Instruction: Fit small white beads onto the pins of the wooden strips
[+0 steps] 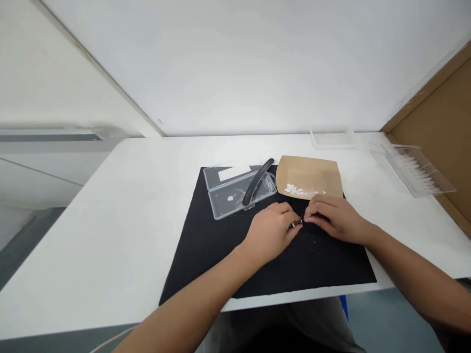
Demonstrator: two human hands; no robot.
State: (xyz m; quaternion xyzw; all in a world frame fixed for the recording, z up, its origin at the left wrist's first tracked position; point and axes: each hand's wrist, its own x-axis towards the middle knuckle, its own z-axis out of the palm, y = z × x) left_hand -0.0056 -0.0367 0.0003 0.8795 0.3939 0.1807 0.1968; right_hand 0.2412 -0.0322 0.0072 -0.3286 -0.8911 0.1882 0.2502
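Over the black mat [228,255], my left hand [272,228] is closed in a pinch on a small dark-and-white piece [297,223], too small to name. From the other side, my right hand [333,215] has thumb and fingers pressed together at the piece's right end. The two sets of fingertips nearly meet. Just beyond them is a brown paper tray [312,169] with small white bits [294,189] along its near side. To the left lies an open clear plastic case [221,198], and a black curved nail file [257,182] rests slantwise across it.
A white label [234,172] lies on the case's lid. At the back of the white table [110,220] stands a clear shallow tray [333,139]. A clear box [419,169] with rows of white pieces sits at the right, by a brown board [437,117].
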